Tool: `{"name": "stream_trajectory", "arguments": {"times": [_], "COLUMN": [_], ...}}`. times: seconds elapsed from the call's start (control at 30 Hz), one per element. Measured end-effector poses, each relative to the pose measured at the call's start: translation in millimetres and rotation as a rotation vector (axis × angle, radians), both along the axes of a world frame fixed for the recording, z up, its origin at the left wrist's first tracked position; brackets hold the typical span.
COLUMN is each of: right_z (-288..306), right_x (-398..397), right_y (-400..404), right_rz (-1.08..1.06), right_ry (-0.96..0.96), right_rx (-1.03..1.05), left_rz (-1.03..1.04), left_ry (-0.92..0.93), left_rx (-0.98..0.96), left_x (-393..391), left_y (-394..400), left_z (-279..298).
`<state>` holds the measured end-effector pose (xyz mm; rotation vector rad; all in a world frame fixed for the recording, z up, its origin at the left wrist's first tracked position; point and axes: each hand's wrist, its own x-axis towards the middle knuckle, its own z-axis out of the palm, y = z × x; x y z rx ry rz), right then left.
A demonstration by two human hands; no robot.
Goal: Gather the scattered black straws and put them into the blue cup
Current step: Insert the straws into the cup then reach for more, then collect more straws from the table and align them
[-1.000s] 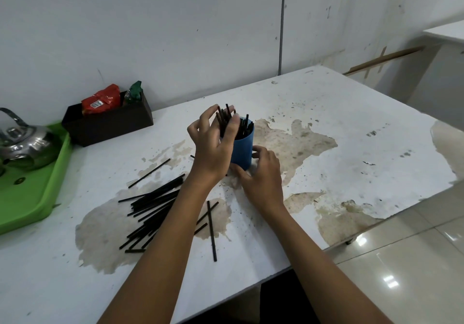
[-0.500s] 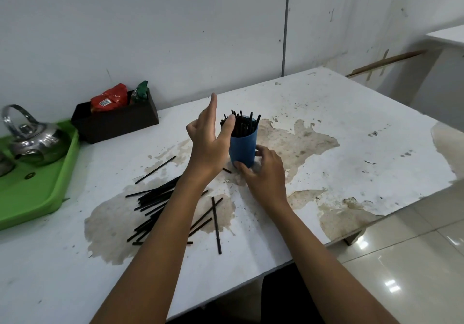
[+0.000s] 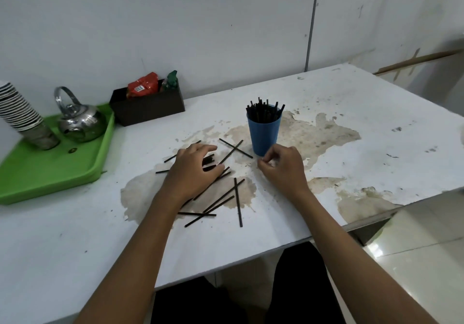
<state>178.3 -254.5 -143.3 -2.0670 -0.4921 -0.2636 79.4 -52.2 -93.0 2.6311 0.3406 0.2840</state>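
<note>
The blue cup [image 3: 263, 135] stands upright mid-table with a bundle of black straws [image 3: 264, 111] sticking out of its top. Several more black straws [image 3: 222, 199] lie scattered on the stained white table [image 3: 351, 122], left of and in front of the cup; two of them cross [image 3: 234, 148] just beside its base. My left hand [image 3: 193, 170] lies palm down on the pile, fingers spread over the straws and hiding some. My right hand [image 3: 283, 165] rests near the cup's base without touching it, fingers curled in, with nothing visible in them.
A green tray [image 3: 98, 155] at the left holds a metal kettle [image 3: 80, 122] and a stack of cups [image 3: 22, 112]. A dark box [image 3: 148, 106] with packets stands against the wall. The table's edge [image 3: 351, 225] runs near my right forearm.
My left hand has come down from the cup's rim onto the pile of loose straws. My right hand has let go of the cup's base and pulled back a little.
</note>
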Motion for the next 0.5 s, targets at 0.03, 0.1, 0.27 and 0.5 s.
{"name": "stream_trajectory", "arguments": {"times": [0.03, 0.1, 0.27, 0.5], "right_z": [-0.3, -0.1, 1.3, 2.5], "right_x": [-0.5, -1.2, -2.0, -3.2], "right_y": [0.1, -0.8, -0.9, -1.4], "right_rz": [0.007, 0.005, -0.011, -0.020], "right_ry": [-0.001, 0.004, 0.033, 0.060], "right_rx": [-0.012, -0.021, -0.045, -0.059], "left_rz": [0.026, 0.064, 0.080, -0.005], "left_ry": [0.065, 0.165, 0.284, 0.257], "left_rx": [0.051, 0.138, 0.217, 0.251], "left_x": [-5.3, -13.1, -18.0, -5.2], "left_y": [6.4, 18.1, 32.3, 27.7], "left_z": [-1.5, -3.5, -3.0, 1.2]}}
